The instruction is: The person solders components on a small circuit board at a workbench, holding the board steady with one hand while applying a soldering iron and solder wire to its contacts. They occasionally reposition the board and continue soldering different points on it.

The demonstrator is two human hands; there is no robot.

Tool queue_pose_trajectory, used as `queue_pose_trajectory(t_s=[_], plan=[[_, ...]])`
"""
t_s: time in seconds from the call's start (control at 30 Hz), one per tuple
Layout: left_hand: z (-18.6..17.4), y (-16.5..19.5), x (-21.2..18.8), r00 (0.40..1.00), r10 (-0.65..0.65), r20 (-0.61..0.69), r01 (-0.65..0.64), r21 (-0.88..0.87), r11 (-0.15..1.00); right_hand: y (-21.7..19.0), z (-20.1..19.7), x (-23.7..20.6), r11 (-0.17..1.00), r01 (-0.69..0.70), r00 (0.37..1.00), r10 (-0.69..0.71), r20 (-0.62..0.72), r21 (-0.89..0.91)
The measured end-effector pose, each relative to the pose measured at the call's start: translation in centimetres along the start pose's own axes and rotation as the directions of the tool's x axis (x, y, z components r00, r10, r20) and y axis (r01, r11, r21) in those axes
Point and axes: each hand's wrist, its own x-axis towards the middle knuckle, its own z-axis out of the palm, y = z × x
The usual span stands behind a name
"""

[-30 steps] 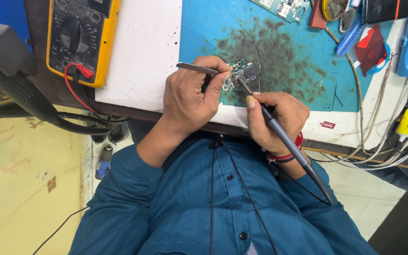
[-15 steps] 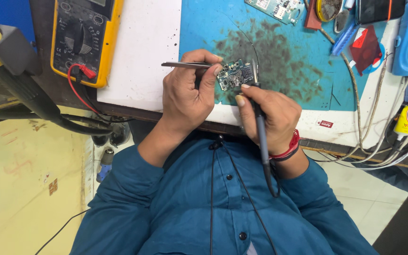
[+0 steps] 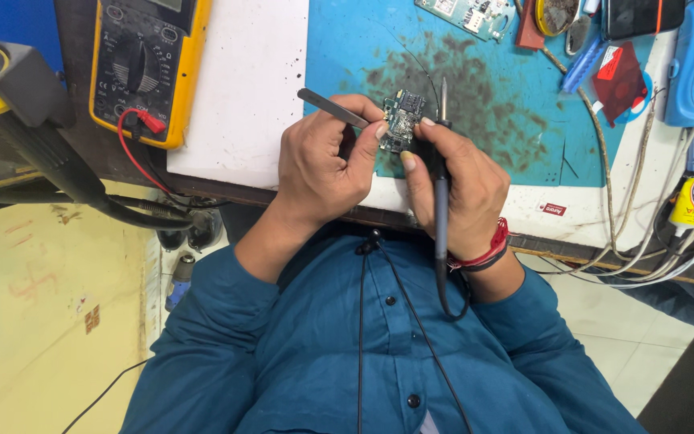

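Over blue mat (image 3: 339, 48), right hand (image 3: 451, 189) has swung soldering iron (image 3: 441, 185) upright.

Electronics repair bench, multimeter (image 3: 142, 60), stained blue mat (image 3: 475, 96)

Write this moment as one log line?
left hand: tweezers | right hand: iron | board: between hands | mat: under

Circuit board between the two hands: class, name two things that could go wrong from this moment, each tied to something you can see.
1. The soldering iron in the right hand has its tip beside the small circuit board; fingertips pinching the board sit close and might get burned.
2. The left hand grips tweezers while steadying the board; a slip could drop it onto the blue mat.
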Motion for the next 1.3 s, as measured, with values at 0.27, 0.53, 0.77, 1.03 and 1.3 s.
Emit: queue_pose_trajectory(t_s=[0.27, 0.53, 0.77, 1.03, 1.3], plan=[[0.5, -0.2, -0.4, 0.983, -0.018, -0.182, 0.001, -0.093, 0.996, 0.1, 0.2, -0.4, 0.993, -0.109, 0.994, 0.11, -0.029, 0.045], [0.0, -0.1, -0.1, 0.998, 0.046, -0.041, -0.045, 0.024, 0.999, -0.4, -0.2, 0.5, 0.999, -0.025, 1.0, 0.025, 0.004, 0.031], [0.1, -0.2, -0.2, 0.998, 0.02, -0.062, -0.026, -0.109, 0.994, 0.4, 0.5, -0.6, 0.924, -0.136, 0.977, 0.184, -0.104, 0.358], [0.2, -0.5, -0.2, 0.997, 0.042, -0.07, -0.044, -0.021, 0.999, 1.9, 0.0, -1.8, 0.979, -0.097, 0.988, 0.116, -0.103, 0.178], [0.2, -0.4, -0.3, 0.997, 0.06, -0.046, -0.06, 0.011, 0.998, 1.9, 0.2, -1.1, 0.982, -0.018, 0.998, 0.029, -0.056, 0.187]])
